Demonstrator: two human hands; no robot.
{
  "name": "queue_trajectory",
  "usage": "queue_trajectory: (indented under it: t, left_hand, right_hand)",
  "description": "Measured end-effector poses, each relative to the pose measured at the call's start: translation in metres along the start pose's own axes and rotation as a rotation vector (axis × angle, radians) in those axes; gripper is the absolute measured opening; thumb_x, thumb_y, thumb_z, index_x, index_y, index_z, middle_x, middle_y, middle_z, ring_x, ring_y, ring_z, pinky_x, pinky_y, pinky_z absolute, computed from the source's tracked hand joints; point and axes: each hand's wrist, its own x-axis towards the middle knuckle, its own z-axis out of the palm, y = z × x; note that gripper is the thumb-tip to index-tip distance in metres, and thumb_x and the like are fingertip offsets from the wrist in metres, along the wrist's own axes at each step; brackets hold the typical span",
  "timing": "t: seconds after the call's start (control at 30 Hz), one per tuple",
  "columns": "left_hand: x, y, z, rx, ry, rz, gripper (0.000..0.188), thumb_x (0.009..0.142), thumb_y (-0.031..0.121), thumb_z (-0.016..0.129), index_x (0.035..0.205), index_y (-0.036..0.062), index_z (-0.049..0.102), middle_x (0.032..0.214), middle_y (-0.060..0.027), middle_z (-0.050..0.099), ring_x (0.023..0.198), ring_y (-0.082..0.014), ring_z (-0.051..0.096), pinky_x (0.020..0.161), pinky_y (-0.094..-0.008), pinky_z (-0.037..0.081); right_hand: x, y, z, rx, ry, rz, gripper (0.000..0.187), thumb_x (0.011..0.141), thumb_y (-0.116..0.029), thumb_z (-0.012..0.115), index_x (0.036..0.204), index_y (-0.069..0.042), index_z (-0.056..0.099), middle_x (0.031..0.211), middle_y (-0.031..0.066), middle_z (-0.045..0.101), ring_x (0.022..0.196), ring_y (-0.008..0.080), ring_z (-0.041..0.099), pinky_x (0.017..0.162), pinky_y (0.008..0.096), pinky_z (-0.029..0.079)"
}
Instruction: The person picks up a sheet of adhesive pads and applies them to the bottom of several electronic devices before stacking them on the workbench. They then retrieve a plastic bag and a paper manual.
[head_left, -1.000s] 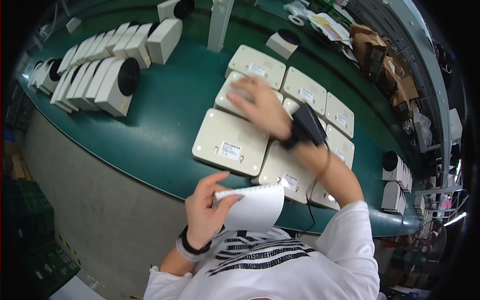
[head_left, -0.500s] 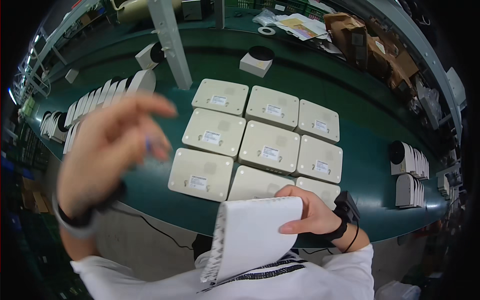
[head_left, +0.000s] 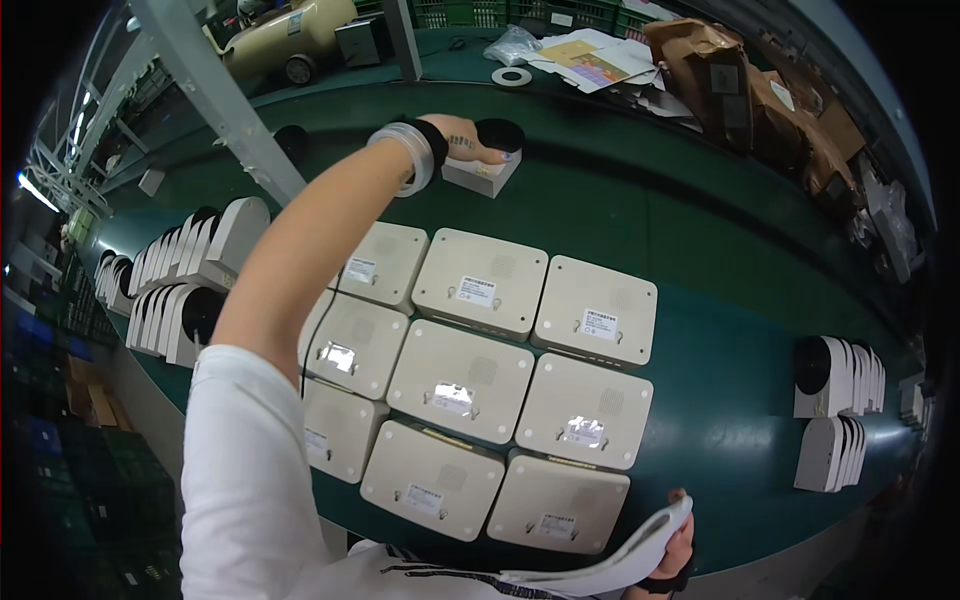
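My left hand reaches across the far side of the table and is closed on a white box with a round black disc on top. Its thumb lies along the box's upper edge; the other fingers are mostly hidden. At the lower right, my right hand grips a folded white sheet, seen nearly edge-on. Between my arms, several flat cream-coloured device housings lie in a grid of rows, each with a label upward. My left forearm covers part of the leftmost ones.
Rows of white boxes with black discs stand at the left and right. A grey metal post rises at the left. Papers, a white ring and brown paper packaging lie along the back.
My left hand has gone from the left side forward to the white box. The view has shifted, and my right hand with the folded sheet now shows lower and farther right.
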Motion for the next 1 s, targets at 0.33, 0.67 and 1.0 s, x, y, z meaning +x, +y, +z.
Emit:
queue_trajectory:
  t: [0.33,0.67,1.0]
  left_hand:
    - [0.054,0.014,0.047,-0.072,0.063,-0.166,0.087,0.072,0.067,0.058,0.13,0.0014,0.053,0.127,-0.0186,0.057,0.117,-0.0314,0.056,0.096,-0.0394,0.044]
    - [-0.138,-0.044,-0.032,-0.967,-0.233,-0.022,0.073,0.084,0.06,0.045,0.128,0.0018,0.051,0.099,-0.0163,0.063,0.088,-0.0234,0.065,0.06,-0.0324,0.057]
    - [-0.314,-0.192,0.041,-1.454,0.058,-0.422,0.065,0.084,0.058,0.047,0.129,0.0123,0.05,0.114,-0.0126,0.06,0.095,-0.0275,0.061,0.068,-0.0413,0.055]
  right_hand:
    - [-0.008,0.019,-0.032,-0.227,0.287,-0.016,0.08,0.076,-0.036,0.073,0.135,0.003,0.036,0.113,0.0163,0.059,0.092,0.0266,0.062,0.078,0.0349,0.051]
    - [-0.014,0.017,-0.019,-0.339,0.366,-0.042,0.085,0.073,-0.041,0.075,0.134,0.004,0.036,0.118,0.0172,0.055,0.094,0.0274,0.061,0.081,0.0366,0.051]
    - [-0.011,0.026,-0.022,-0.208,0.058,0.051,0.083,0.072,-0.033,0.078,0.133,0.003,0.036,0.114,0.0173,0.058,0.097,0.0291,0.062,0.084,0.0399,0.051]
